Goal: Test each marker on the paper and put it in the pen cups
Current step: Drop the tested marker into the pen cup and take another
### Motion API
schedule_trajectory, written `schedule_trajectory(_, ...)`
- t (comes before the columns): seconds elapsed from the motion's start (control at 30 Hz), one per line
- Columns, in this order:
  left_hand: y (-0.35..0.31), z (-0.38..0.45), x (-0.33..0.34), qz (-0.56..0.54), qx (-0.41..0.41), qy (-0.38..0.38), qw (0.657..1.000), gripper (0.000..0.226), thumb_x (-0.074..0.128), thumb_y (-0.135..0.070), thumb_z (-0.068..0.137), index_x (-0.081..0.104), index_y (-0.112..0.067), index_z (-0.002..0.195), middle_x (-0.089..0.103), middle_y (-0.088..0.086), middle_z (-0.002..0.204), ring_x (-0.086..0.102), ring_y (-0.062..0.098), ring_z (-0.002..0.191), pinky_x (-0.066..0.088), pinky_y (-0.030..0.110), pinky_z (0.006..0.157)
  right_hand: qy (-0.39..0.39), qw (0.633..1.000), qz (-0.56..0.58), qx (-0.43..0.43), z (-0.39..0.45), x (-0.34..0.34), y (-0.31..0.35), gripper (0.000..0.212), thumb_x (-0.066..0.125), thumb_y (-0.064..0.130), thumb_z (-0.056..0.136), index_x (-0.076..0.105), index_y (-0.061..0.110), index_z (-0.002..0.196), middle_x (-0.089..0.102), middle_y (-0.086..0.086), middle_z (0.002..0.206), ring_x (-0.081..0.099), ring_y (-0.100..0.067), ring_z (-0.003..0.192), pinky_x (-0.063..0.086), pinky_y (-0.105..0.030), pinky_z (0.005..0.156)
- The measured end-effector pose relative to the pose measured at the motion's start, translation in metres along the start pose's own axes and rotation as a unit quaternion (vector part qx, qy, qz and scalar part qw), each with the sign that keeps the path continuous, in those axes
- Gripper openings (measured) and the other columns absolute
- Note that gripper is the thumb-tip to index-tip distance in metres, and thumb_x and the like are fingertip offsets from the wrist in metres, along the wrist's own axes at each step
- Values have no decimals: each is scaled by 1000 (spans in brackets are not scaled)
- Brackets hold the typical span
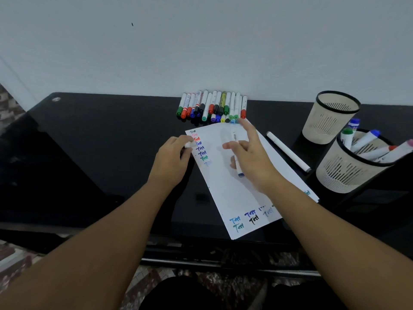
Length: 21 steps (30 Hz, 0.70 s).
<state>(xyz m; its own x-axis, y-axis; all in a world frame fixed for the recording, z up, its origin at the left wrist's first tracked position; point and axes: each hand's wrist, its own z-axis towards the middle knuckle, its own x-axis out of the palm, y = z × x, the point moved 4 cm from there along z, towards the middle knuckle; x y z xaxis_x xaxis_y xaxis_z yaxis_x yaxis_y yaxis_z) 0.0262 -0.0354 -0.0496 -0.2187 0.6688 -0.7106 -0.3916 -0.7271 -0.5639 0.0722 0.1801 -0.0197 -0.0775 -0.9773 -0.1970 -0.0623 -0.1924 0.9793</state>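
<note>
The right hand (248,157) holds a marker (237,153) over the paper (234,189), forefinger stretched out, the other fingers curled round the barrel, blue tip pointing down; the left hand (172,157) pinches what looks like its white cap (188,144) at the paper's edge. The marker seems light, stiff and smooth, so it is best held mid-barrel, clear of the wet tip; the thin paper would slide unless pinned. The near cup (348,166) holds tested markers; the far cup (330,117) looks empty.
</note>
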Motion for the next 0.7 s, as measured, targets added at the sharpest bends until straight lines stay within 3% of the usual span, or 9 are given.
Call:
schedule_trajectory(0.03,0,0,0,2,0,1,1000,22,57,-19,102,64,-22,122,64,-3,113,60,12,95,55,33,83,10,998,-69,-12,2,-1,0,55,55,27,107,29,43,153,70,3,116,63,-14,80,56,-34,73)
schedule_trajectory(0.1,-1,0,-1,9,3,0,1000,23,58,-17,102,65,-19,123,65,-1,117,61,12,100,54,32,86,29,970,-238,-47,7,-3,2,49,60,35,104,39,33,148,68,4,122,63,-17,99,52,-36,91)
schedule_trajectory(0.2,-2,0,-2,9,12,-7,1000,22,59,-16,101,65,-17,122,66,-1,116,62,12,100,54,32,86,46,910,-399,-106,14,-4,7,25,58,35,104,59,32,130,68,6,123,63,-18,106,53,-37,89)
schedule_trajectory(0.43,-7,-2,-1,18,48,-3,999,22,59,-15,102,67,-20,121,67,-3,118,62,12,100,51,26,81,68,879,-452,-133,23,-6,5,26,53,35,107,61,39,131,59,5,103,58,-19,96,49,-36,81)
schedule_trajectory(0.57,-14,-5,-1,33,88,7,996,24,58,-14,102,70,-19,122,67,-4,122,63,12,106,52,26,85,77,874,-456,-148,24,-2,5,27,54,35,106,62,40,131,62,1,105,59,-20,97,51,-41,86)
schedule_trajectory(0.7,-21,-7,-1,44,123,17,991,25,60,-13,101,70,-14,124,69,-1,121,66,16,107,54,28,86,77,858,-471,-191,25,3,9,27,54,36,106,62,39,132,62,4,106,57,-18,95,47,-37,82)
